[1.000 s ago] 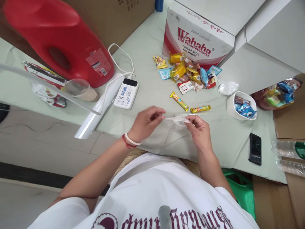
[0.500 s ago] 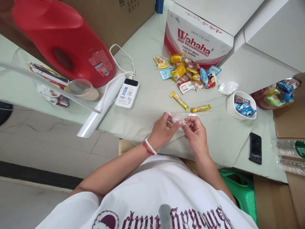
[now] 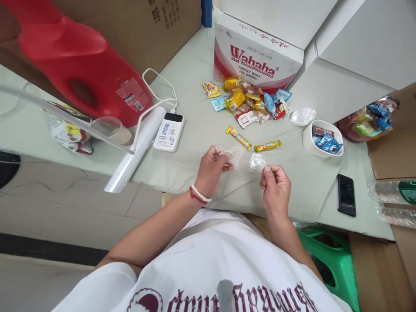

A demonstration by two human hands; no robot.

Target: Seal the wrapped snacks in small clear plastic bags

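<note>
My left hand (image 3: 212, 167) pinches a thin, crumpled piece of clear plastic (image 3: 234, 157) between thumb and fingers. My right hand (image 3: 276, 188) is apart from it, thumb and forefinger pressed together; whether a clear edge lies between them I cannot make out. A small clear plastic packet (image 3: 257, 162) is just beyond the right fingertips. Two yellow candy sticks, a left one (image 3: 238, 138) and a right one (image 3: 268, 146), lie on the table in front of the hands. Farther back, a pile of wrapped snacks (image 3: 248, 102) leans toward a Wahaha water box (image 3: 256, 56).
To the right stand a white tub (image 3: 307, 145) with blue packets and a phone (image 3: 346, 195), with crumpled clear plastic (image 3: 303, 116) behind. On the left are a power bank (image 3: 169, 132), a clear roll (image 3: 134, 151), a plastic cup (image 3: 112, 130) and a red jug (image 3: 87, 65).
My hands have moved apart from being together on the clear plastic. The left kept the plastic; the right moved right and slightly toward me. The view has shifted a little.
</note>
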